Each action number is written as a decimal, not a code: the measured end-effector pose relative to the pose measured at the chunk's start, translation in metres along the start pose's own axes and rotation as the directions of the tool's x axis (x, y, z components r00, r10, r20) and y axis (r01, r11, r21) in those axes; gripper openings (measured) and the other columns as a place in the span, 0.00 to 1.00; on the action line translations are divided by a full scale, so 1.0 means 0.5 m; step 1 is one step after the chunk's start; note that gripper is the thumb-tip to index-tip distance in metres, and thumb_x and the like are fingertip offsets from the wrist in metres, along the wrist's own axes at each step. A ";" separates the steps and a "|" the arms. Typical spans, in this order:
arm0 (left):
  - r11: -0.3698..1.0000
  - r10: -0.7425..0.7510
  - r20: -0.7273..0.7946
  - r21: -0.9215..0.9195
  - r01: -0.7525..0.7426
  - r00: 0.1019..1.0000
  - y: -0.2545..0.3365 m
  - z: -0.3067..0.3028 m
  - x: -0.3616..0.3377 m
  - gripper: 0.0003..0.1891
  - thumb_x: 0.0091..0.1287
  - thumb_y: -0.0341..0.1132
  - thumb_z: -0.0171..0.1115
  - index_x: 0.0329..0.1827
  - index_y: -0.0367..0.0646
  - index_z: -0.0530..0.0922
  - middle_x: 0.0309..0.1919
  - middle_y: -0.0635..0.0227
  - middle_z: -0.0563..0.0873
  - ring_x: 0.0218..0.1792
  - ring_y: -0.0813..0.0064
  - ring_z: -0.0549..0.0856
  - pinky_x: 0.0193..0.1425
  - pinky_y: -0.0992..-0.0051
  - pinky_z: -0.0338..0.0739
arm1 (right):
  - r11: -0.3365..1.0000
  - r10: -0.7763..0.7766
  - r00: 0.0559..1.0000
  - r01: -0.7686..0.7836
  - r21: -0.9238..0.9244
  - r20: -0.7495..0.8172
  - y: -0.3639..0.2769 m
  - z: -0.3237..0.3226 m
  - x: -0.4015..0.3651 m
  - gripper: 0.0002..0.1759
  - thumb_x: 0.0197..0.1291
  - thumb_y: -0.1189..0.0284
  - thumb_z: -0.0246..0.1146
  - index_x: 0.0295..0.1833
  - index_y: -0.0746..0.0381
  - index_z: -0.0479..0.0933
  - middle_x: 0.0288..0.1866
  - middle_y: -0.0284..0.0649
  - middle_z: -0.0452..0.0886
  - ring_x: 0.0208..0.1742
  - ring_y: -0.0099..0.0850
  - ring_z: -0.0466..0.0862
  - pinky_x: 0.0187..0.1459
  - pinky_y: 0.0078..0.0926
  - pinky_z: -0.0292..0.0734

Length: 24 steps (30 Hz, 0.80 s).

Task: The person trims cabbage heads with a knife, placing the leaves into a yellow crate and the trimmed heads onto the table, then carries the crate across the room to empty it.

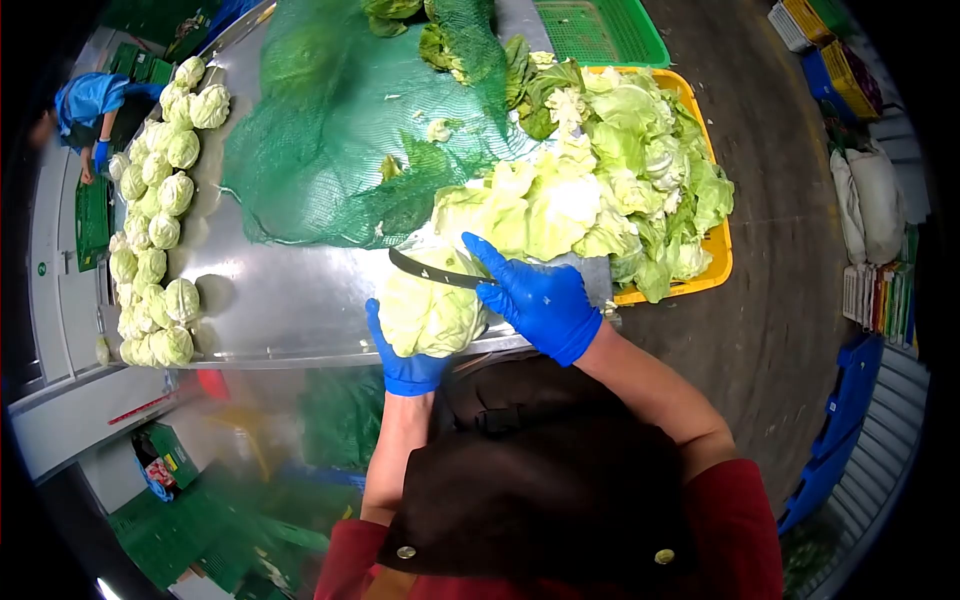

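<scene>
Holding that cabbage point(430, 310) right at the 6 o'clock edge of the counter point(290, 300) is what'd worry me. Your left hand point(403, 362) cups it from the near side, with the fingers point(374, 322) curled up its 8 o'clock flank. Your right hand point(540, 300) is closed around the handle of the knife point(430, 270), forefinger laid toward the dark blade, which lies across the top of the head pointing to 9 o'clock.

What could go wrong: the blade tip ends near your left fingers. If the head rolls on that slick steel or the edge skids off a waxy leaf, I'd guess it heads for that glove. The head also sits close to the rim, so a hard push could tip it off toward you. The loose leaves point(600, 170) at 1 o'clock are heaped over the yellow crate point(722, 255) and look ready to slide.

Hard to make out: the handle is buried in your glove, and I can't tell if the edge has bitten in or just rests there. Your left thumb is hidden. The green net point(330, 130) at 12 o'clock hides whatever is under it, and the person in blue point(90, 105) at 10 o'clock is blurred by the lens edge.
</scene>
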State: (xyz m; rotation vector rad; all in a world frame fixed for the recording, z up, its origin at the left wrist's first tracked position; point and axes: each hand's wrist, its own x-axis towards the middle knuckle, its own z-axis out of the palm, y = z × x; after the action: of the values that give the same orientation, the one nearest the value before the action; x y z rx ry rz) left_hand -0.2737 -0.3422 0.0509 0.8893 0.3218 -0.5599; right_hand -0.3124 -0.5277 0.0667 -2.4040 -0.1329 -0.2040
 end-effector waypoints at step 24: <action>-0.440 0.256 0.457 0.839 -0.319 0.852 -0.006 -0.091 -0.007 0.35 0.56 0.49 0.65 0.67 0.49 0.67 0.63 0.66 0.74 0.65 0.65 0.71 0.70 0.62 0.63 | 0.722 0.327 0.945 -0.254 0.644 0.006 0.076 0.072 0.008 0.21 0.65 0.61 0.59 0.62 0.54 0.75 0.27 0.39 0.82 0.24 0.27 0.79 0.29 0.25 0.76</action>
State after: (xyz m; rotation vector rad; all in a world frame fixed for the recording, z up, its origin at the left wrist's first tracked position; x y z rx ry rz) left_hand -0.2799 -0.3063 0.0236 2.6623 -0.7450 -0.1132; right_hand -0.2988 -0.5316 0.0164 -1.6871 0.2054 -0.1145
